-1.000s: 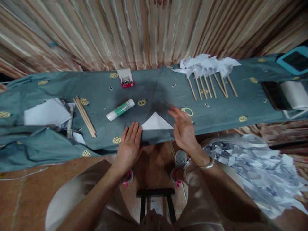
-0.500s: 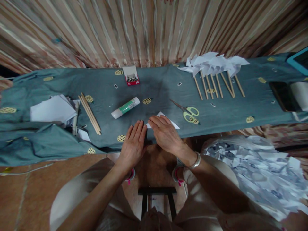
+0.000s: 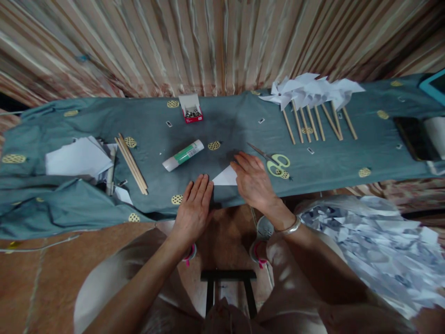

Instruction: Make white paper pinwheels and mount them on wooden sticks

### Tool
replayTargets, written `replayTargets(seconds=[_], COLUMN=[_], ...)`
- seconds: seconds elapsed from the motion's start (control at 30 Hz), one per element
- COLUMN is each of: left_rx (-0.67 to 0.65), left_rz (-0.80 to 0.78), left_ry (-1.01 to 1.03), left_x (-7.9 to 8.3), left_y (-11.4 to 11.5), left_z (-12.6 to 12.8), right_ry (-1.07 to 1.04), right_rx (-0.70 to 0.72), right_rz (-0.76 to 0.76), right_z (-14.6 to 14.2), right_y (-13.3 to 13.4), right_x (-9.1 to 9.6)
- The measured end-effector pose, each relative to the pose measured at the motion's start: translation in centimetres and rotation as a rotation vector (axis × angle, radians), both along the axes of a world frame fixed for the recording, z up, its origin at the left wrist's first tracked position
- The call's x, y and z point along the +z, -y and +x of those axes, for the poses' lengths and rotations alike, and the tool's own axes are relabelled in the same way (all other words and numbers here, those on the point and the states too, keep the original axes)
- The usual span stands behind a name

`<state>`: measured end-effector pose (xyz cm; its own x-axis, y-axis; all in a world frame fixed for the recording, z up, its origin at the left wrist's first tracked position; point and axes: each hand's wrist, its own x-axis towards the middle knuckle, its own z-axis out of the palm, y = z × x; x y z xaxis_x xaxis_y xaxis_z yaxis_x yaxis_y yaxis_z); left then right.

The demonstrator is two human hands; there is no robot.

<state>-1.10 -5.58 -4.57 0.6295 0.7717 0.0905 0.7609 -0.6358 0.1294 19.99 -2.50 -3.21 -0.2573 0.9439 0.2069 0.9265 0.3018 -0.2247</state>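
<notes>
A white folded paper triangle (image 3: 225, 177) lies near the front edge of the cloth-covered table. My left hand (image 3: 195, 204) rests flat at the triangle's left corner, fingers stretched out and side by side. Across the right part of the paper lies my right hand (image 3: 255, 181), its fingers extended and slightly bent, covering that end. Just beyond the right hand are scissors (image 3: 276, 164) with pale green handles. A glue stick (image 3: 183, 155) with a green and white label lies up and left of the paper.
Wooden sticks (image 3: 131, 164) and a stack of white paper (image 3: 78, 160) are on the left. A small red box (image 3: 193, 118) of metal pins stands at the back. Paper pinwheels (image 3: 313, 93) and a phone (image 3: 413, 139) lie right. A bag of paper scraps (image 3: 375, 250) sits below.
My right hand has slid to the right along the paper, uncovering its left part. My left hand stays in nearly the same place. The whole view has shifted slightly.
</notes>
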Motion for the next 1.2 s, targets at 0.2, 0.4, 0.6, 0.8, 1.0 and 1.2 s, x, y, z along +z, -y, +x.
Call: replayTargets(seconds=[0.2,0.4,0.6,0.8,1.0,1.2], left_rx=[0.0,0.011,0.006,0.008,0.014,0.017], left_rz=[0.013,0.03,0.03,0.018,0.036,0.038], left_ry=[0.005,0.019,0.026,0.031,0.038,0.018], left_x=[0.2,0.2,0.3,0.3,0.1,0.4], left_y=[-0.1,-0.2,-0.1,-0.1,0.0,0.0], left_z=[0.1,0.2,0.3,0.3,0.3,0.5], right_ry=[0.014,0.029,0.058,0.071,0.088,0.12], right_rx=[-0.001,-0.025,-0.009,-0.01,-0.004,-0.008], right_rz=[-0.009,0.012,0.028,0.03,0.044,0.078], right_z=[0.9,2.0,2.8,3.9,4.5,5.0], right_y=[1.0,1.7,2.6,4.8,6.2,7.2], right_x=[-0.2,-0.4,0.0,-0.2,-0.3,0.3])
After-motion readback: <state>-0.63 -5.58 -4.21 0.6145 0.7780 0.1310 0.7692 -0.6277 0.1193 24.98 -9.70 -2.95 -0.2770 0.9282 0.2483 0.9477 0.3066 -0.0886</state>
